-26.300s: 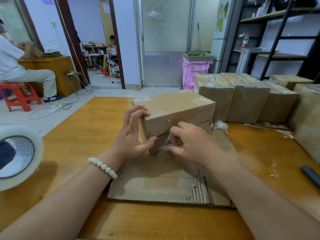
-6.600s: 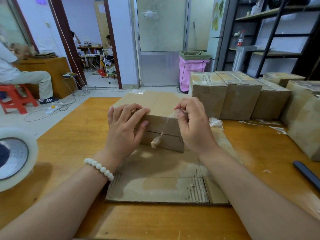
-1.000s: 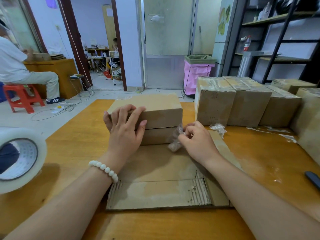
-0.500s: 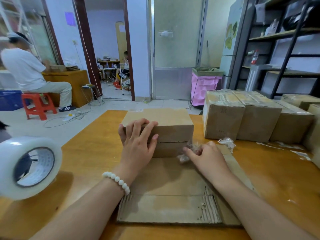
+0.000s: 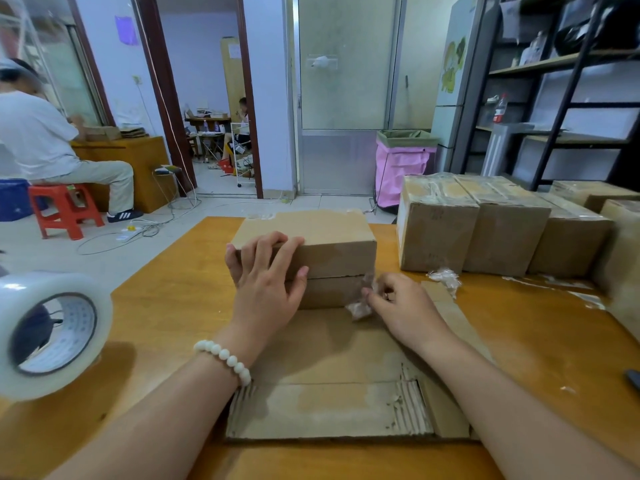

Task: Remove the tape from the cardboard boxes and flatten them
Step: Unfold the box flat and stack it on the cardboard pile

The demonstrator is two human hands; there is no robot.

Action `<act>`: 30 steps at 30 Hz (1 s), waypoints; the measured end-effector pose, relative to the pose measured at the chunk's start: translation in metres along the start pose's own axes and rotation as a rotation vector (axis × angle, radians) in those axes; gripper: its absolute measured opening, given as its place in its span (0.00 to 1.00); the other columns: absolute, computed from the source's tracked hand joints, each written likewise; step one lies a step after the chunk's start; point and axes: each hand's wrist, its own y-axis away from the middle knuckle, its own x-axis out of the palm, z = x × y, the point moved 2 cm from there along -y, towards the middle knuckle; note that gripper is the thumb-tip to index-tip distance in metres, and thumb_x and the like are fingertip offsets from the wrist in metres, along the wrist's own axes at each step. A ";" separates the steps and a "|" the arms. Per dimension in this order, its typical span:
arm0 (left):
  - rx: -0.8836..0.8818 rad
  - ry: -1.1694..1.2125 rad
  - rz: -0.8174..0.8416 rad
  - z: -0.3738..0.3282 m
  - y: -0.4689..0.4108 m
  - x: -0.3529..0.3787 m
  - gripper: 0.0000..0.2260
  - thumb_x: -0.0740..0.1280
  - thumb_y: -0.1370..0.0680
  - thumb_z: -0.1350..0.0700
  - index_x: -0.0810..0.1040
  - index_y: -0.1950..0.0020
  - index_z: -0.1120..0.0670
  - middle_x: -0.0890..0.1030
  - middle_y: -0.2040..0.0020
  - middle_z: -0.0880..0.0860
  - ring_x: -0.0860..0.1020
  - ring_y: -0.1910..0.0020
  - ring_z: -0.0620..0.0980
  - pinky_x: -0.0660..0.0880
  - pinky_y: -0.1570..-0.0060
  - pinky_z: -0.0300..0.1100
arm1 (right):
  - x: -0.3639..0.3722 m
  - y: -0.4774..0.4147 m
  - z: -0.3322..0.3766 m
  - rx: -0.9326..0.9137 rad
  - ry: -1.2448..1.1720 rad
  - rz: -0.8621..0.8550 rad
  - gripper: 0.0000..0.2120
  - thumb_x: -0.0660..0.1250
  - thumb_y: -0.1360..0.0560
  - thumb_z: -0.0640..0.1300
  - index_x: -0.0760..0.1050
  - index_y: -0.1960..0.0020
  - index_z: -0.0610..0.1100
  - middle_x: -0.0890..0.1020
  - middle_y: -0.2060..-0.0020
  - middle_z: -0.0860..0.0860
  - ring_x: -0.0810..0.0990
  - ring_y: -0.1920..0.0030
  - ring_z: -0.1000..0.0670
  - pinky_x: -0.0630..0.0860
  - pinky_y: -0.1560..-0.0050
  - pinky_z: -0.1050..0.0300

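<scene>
Left hand (image 5: 266, 282) flat, fingers straight, pressing near-left top edge of cardboard box (image 5: 322, 237), which stands at 12 o'clock on flattened cardboard sheet (image 5: 329, 368); right hand (image 5: 405, 306) pinches crumpled clear tape (image 5: 359, 308) at box's near-right corner; taped boxes (image 5: 485, 223) at 2 o'clock.

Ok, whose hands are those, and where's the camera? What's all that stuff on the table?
No machine here, just a person's two hands. The camera sits on their head, looking down. The left hand presses flat on a box to steady it. The right hand pinches crumpled clear tape at the box's corner. The box sits on flat cardboard on the table. More taped boxes wait on the right, and a tape roll is at the left.
</scene>
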 end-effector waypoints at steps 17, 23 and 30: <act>-0.203 -0.008 0.218 0.006 0.001 -0.004 0.61 0.81 0.43 0.54 0.37 0.29 0.41 0.51 0.33 0.48 0.51 0.30 0.54 0.41 0.33 0.72 | -0.022 0.001 0.018 0.066 -1.212 0.037 0.17 0.55 0.23 0.28 0.60 0.66 0.43 0.85 0.53 0.46 0.83 0.47 0.50 0.80 0.68 0.59; -0.187 -0.008 0.203 0.002 0.000 0.000 0.61 0.82 0.44 0.53 0.39 0.28 0.42 0.52 0.33 0.48 0.52 0.31 0.55 0.45 0.34 0.74 | -0.021 -0.002 0.009 0.096 -1.190 -0.045 0.11 0.57 0.22 0.32 0.64 0.62 0.42 0.85 0.58 0.45 0.82 0.62 0.49 0.78 0.68 0.60; -0.241 -0.045 0.180 0.010 0.000 -0.001 0.61 0.82 0.42 0.48 0.37 0.28 0.42 0.52 0.33 0.50 0.52 0.31 0.55 0.46 0.34 0.73 | -0.019 0.008 0.014 -0.204 -0.820 0.014 0.11 0.67 0.31 0.43 0.70 0.50 0.43 0.81 0.51 0.55 0.81 0.49 0.54 0.77 0.49 0.55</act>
